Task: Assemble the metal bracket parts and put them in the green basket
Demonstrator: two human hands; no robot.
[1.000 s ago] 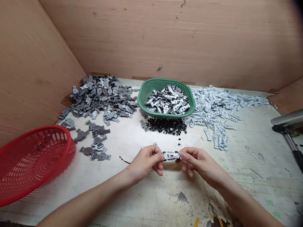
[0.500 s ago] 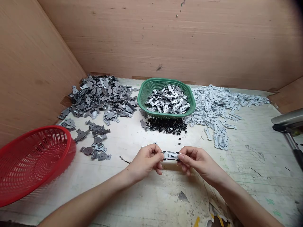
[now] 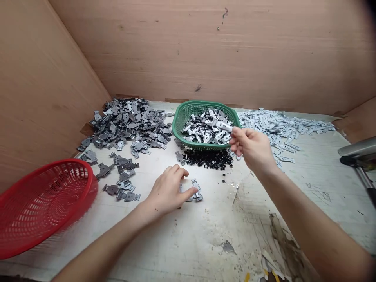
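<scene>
At the front right of the green basket (image 3: 205,147), my right hand (image 3: 249,147) pinches one end of a small white toy car (image 3: 222,125), its other end over the basket's heap of similar cars (image 3: 202,133). My left hand (image 3: 170,190) is low over the table with thumb and fingers apart. Its thumb tip is beside a grey toy car base (image 3: 197,190), and whether they touch I cannot tell. Other grey pieces under that hand are partly hidden. Black wheel pairs (image 3: 208,159) lie in a pile just in front of the basket.
A large heap of grey car bases (image 3: 129,121) spreads at the back left, with loose ones nearer. White car bodies (image 3: 282,125) are heaped at the back right. A red basket (image 3: 88,184) tilts at the left. A metal bar (image 3: 358,148) juts in at the right.
The toy car, earlier between both hands near the table's middle, has moved up and back to the green basket in my right hand. My left hand has let go and shifted slightly left.
</scene>
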